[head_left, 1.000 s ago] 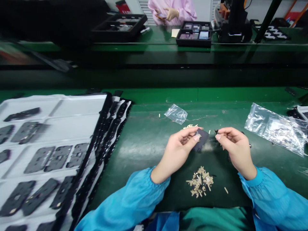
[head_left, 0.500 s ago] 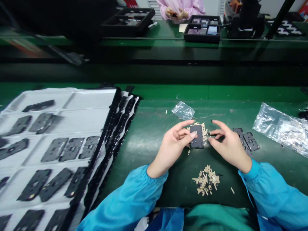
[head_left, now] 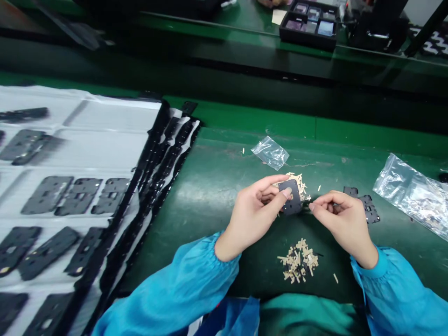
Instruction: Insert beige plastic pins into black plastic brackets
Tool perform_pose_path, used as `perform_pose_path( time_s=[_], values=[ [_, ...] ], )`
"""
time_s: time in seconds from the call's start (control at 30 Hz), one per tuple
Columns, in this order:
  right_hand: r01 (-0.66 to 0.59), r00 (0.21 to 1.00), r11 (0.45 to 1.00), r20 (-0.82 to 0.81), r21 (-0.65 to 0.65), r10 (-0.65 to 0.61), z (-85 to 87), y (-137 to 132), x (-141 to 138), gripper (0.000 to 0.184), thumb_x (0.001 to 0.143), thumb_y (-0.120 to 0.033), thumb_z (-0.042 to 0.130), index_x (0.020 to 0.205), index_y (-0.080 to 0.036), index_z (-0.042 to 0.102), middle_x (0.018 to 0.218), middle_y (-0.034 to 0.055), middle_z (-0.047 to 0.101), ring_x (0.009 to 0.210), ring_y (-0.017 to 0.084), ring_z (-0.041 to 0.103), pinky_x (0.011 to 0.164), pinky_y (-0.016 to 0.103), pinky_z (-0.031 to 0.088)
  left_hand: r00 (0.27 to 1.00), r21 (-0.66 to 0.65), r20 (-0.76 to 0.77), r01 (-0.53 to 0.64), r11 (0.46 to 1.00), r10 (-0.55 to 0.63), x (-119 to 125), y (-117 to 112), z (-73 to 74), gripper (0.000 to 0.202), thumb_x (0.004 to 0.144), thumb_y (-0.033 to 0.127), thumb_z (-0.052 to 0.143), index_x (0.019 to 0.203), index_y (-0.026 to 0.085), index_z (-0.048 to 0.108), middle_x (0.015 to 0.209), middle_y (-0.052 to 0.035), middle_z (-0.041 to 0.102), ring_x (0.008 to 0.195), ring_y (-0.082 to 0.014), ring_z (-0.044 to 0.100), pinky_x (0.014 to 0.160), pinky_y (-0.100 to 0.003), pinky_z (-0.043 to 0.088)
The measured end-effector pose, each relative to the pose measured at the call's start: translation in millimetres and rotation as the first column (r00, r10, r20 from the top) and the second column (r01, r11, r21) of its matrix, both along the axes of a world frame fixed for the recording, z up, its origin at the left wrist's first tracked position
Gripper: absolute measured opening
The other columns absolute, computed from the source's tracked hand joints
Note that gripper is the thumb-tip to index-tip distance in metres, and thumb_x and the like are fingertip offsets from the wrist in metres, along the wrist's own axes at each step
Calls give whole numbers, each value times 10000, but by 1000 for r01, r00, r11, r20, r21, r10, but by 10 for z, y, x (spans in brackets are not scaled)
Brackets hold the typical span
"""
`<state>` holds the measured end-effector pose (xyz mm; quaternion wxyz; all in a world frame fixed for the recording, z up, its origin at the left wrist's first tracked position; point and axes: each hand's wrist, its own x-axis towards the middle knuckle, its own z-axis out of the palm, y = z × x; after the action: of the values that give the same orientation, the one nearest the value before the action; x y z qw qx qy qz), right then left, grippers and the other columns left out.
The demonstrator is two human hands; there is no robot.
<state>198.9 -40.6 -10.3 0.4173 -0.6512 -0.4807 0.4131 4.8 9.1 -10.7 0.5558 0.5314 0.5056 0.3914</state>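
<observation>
Between the thumb and fingers of my left hand [head_left: 257,212] is a flat black plastic plate [head_left: 291,201], tilted over the table. My right hand [head_left: 345,219] is just right of the plate, its thumb and index finger pinched together. Something small and dark shows at those fingertips, too small to name. Behind the plate lies a pile of small beige strips [head_left: 298,182], partly hidden by it. A second pile of beige and dark pieces [head_left: 299,261] lies nearer my body. More black plates [head_left: 369,207] rest beyond my right hand, partly covered by it.
At left, a white divided tray [head_left: 105,144] holds several black plates, with more dark-edged trays stacked beneath. A small clear bag [head_left: 270,152] lies behind the pile. A larger clear bag of small parts [head_left: 416,193] lies at right. A black box [head_left: 310,25] stands on the far bench.
My right hand has gone from spread fingers to a pinch beside the plate. The plate in my left hand has tilted a little. The camera view has turned and dipped.
</observation>
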Motion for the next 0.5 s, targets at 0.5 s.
perform_pose_path(
  time_s=[0.5],
  values=[
    [8, 986, 996, 164, 91, -23, 44, -97, -134, 146, 773, -194, 741, 631, -210, 708, 560, -47, 559, 510, 97, 436, 500, 253, 359, 989, 332, -45, -117, 936, 140, 88, -163, -26, 186, 853, 162, 743, 1038, 176, 750, 584, 55, 654, 514, -82, 592, 540, -182, 543]
  ],
)
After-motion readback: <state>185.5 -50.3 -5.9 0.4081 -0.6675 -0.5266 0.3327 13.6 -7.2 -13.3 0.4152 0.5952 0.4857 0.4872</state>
